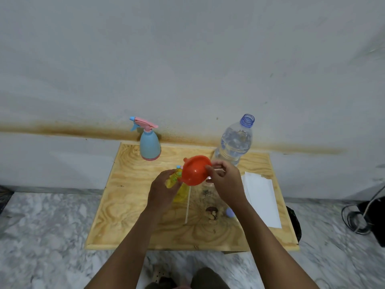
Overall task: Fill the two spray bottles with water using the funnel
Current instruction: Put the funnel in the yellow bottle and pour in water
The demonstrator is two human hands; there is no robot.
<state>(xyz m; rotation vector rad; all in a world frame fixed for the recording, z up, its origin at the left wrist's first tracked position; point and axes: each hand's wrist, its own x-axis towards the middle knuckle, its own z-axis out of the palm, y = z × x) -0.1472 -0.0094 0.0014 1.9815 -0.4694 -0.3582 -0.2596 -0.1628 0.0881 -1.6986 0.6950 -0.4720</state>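
A yellow spray bottle [180,195] stands at the middle of the wooden table [129,205]. My left hand [164,189] grips its yellow and green spray head [174,178]. My right hand [226,182] pinches the rim of an orange funnel [194,170], tilted above the yellow bottle. A blue spray bottle [150,146] with a pink and blue trigger head stands at the table's back. An uncapped clear water bottle [235,140], holding water, stands at the back right.
White paper sheets [262,197] lie on the table's right side. A blue bottle cap [229,212] sits near my right forearm. A thin white tube [187,205] lies on the table. Dark cables [358,217] lie on the marble floor at the right.
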